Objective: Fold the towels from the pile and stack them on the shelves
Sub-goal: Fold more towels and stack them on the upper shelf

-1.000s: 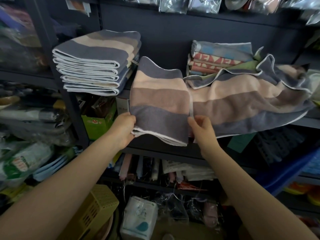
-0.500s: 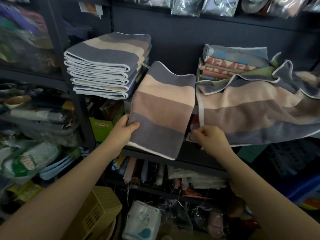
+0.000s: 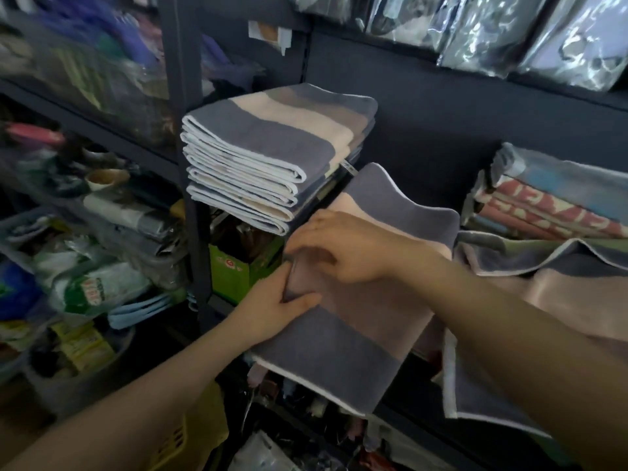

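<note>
A folded striped towel (image 3: 360,331), grey, beige and brown, lies on the shelf edge and hangs over its front. My left hand (image 3: 272,312) grips the towel's left edge, thumb on top. My right hand (image 3: 343,246) reaches across and lies on the towel's upper left part with fingers spread flat; it is blurred. A stack of folded striped towels (image 3: 272,154) stands to the upper left. An unfolded striped towel (image 3: 543,294) sprawls to the right.
Folded red and blue patterned towels (image 3: 550,202) are stacked at the back right. A dark shelf post (image 3: 185,164) stands left of the stack. A green box (image 3: 238,270) sits below it, a yellow basket (image 3: 183,436) lower down. Plastic-wrapped goods (image 3: 509,32) hang above.
My right hand left the towel's right edge and crossed over to its upper left part. My left hand stayed on the left edge. The view shifted left and nearer.
</note>
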A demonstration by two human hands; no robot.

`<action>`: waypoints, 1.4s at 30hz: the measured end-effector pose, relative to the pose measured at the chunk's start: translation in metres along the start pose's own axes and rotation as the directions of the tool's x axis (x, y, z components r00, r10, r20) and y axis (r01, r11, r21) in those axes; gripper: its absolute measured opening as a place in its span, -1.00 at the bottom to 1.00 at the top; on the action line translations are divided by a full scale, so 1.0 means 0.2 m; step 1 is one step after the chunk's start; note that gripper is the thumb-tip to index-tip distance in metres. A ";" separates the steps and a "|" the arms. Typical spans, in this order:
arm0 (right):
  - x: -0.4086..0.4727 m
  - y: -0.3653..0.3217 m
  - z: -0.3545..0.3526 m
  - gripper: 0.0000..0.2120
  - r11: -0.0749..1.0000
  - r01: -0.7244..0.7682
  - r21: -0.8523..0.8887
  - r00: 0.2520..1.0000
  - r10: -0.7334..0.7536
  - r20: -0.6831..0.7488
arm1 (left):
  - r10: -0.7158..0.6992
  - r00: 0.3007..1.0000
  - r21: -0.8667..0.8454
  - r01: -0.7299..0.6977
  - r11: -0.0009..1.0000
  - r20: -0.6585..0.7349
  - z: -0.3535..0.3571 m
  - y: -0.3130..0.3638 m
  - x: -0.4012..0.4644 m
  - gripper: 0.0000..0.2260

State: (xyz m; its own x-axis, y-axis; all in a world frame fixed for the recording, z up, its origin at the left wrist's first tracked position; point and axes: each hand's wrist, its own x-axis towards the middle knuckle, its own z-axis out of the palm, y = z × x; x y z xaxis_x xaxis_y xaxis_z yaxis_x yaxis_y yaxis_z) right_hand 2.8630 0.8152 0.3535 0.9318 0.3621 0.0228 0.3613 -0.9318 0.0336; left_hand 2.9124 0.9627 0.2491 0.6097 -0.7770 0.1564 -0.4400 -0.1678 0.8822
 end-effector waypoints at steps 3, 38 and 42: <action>0.07 0.03 0.00 -0.44 0.992 0.092 -0.084 0.981 -0.076 0.178 | 0.144 0.988 0.353 -0.114 0.929 -0.059 -0.10 0.05 0.01 -0.85; 0.37 0.88 -0.75 -0.82 0.896 -0.444 0.010 0.752 0.378 -0.539 | -0.010 0.938 -0.028 0.000 1.000 -0.346 -0.63 1.02 0.64 -0.77; 0.61 0.93 -0.73 -0.77 0.857 -0.492 -0.151 0.766 0.344 -0.543 | -0.124 0.911 0.137 0.191 0.972 -0.393 -0.85 0.93 0.75 -0.71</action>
State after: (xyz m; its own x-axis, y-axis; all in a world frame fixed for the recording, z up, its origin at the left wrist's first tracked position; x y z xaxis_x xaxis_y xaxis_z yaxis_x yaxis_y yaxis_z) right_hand 3.0394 0.6902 0.5079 0.8203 -0.0310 0.5711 -0.1542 -0.9736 0.1685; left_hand 3.0343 0.9169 0.5114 0.8692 -0.4487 0.2076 -0.4011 -0.3945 0.8267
